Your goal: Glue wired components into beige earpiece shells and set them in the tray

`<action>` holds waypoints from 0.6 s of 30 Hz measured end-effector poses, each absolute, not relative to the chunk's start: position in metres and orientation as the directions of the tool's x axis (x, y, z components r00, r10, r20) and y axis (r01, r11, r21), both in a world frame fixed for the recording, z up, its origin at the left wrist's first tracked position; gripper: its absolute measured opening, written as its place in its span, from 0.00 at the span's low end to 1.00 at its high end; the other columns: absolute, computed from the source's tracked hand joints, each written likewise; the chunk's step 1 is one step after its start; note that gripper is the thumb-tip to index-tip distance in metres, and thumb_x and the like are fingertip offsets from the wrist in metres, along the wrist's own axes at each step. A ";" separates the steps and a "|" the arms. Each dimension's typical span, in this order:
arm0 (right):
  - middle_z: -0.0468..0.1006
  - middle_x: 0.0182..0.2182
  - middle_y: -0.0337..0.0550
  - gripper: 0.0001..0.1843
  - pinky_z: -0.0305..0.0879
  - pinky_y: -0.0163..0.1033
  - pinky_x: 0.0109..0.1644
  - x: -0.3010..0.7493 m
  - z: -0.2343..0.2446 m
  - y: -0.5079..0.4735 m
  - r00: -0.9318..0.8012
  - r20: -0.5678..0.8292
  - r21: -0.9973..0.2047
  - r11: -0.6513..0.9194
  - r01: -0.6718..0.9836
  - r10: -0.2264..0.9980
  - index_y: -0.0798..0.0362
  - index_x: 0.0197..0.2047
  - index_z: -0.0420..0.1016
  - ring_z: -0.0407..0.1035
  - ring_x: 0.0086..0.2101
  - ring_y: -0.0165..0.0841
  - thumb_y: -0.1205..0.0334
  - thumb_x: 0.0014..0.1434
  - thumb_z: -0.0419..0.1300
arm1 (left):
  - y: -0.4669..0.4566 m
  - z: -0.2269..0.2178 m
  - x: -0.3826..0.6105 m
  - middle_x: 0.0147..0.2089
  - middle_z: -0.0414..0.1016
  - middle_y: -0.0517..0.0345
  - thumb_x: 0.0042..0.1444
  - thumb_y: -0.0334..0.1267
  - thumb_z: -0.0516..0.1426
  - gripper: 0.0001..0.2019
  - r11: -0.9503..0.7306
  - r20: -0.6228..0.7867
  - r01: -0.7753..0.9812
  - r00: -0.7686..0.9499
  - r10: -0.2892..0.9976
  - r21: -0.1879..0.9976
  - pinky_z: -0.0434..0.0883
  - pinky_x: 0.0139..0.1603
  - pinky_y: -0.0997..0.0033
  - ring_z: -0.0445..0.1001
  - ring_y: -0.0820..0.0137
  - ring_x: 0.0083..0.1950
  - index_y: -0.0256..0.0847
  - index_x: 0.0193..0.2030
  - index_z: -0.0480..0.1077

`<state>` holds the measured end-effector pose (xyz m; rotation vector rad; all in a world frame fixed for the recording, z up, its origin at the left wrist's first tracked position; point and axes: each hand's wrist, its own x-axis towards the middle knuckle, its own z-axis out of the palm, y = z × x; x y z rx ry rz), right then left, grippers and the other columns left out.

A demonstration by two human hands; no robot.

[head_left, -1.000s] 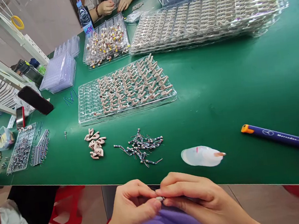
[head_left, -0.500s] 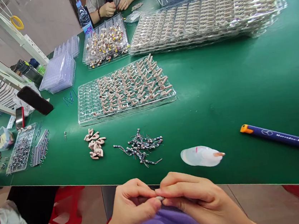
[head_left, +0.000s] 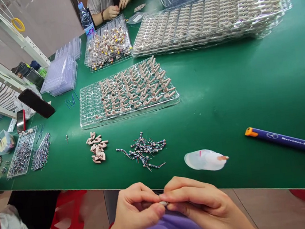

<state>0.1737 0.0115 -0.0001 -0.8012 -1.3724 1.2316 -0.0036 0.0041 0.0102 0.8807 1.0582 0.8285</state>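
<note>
Just in front of the table's near edge, my left hand and my right hand meet fingertip to fingertip. Both are closed in a pinch around a small pale part, which looks like an earphone shell; fingers cover most of it. Beyond them on the green table lie a tangle of short dark wired pieces and a small heap of beige earphone shells. A white squeeze bottle with a brownish tip rests on its side, nearest my right hand. Farther back, a clear tray holds rows of beige shells.
A blue box cutter with an orange end lies at the right. Stacked filled trays, a tray of mixed small parts and a water bottle stand at the back. Phones are at left. Co-workers' hands show at the far side and left.
My hands stay pinched together in nearly the same place, with only a slight shift of the fingers. Across the table, a co-worker's hand has lifted slightly away from the other.
</note>
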 end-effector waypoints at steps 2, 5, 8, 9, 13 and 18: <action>0.79 0.27 0.42 0.08 0.73 0.29 0.29 0.173 -0.001 0.011 -0.194 0.270 -0.957 0.241 -0.162 0.943 0.47 0.39 0.83 0.74 0.26 0.29 0.66 0.61 0.62 | 0.004 0.010 -0.004 0.29 0.69 0.57 0.46 0.39 0.69 0.06 0.419 -0.369 -0.146 0.277 0.887 0.896 0.64 0.25 0.77 0.67 0.78 0.25 0.42 0.32 0.82; 0.78 0.27 0.42 0.08 0.73 0.29 0.28 0.172 -0.004 0.011 -0.199 0.247 -0.965 0.221 -0.143 0.948 0.47 0.38 0.83 0.74 0.26 0.29 0.64 0.61 0.61 | 0.005 0.009 -0.002 0.29 0.71 0.58 0.45 0.39 0.69 0.07 0.443 -0.393 -0.164 0.264 0.880 0.881 0.65 0.25 0.77 0.68 0.77 0.24 0.40 0.31 0.82; 0.78 0.30 0.41 0.09 0.74 0.29 0.31 0.170 -0.009 0.008 -0.157 0.228 -0.973 0.220 -0.068 0.961 0.47 0.44 0.80 0.75 0.28 0.29 0.64 0.62 0.61 | 0.009 0.009 0.001 0.26 0.73 0.57 0.43 0.42 0.70 0.10 0.534 -0.483 -0.232 0.244 0.841 0.813 0.68 0.26 0.76 0.70 0.76 0.24 0.37 0.28 0.81; 0.78 0.31 0.41 0.11 0.75 0.30 0.32 0.170 -0.011 0.007 -0.119 0.236 -0.972 0.234 -0.024 0.965 0.47 0.47 0.78 0.75 0.30 0.30 0.64 0.61 0.61 | 0.010 0.009 0.003 0.25 0.74 0.56 0.43 0.43 0.70 0.12 0.574 -0.527 -0.269 0.230 0.818 0.774 0.69 0.26 0.76 0.71 0.75 0.24 0.36 0.28 0.80; 0.76 0.34 0.42 0.12 0.75 0.31 0.35 0.164 -0.015 0.002 -0.028 0.402 -0.900 0.401 0.169 0.915 0.48 0.48 0.73 0.74 0.32 0.30 0.65 0.60 0.62 | 0.014 0.012 0.007 0.24 0.77 0.55 0.40 0.43 0.71 0.14 0.632 -0.637 -0.415 0.147 0.757 0.655 0.70 0.26 0.78 0.73 0.74 0.25 0.34 0.29 0.79; 0.73 0.32 0.43 0.08 0.74 0.33 0.35 0.154 -0.016 0.001 -0.100 0.541 -0.766 0.538 0.351 0.835 0.51 0.43 0.74 0.71 0.32 0.30 0.69 0.60 0.60 | 0.015 0.010 0.007 0.26 0.78 0.56 0.41 0.39 0.72 0.12 0.601 -0.636 -0.484 0.113 0.764 0.636 0.70 0.26 0.81 0.73 0.76 0.26 0.34 0.28 0.78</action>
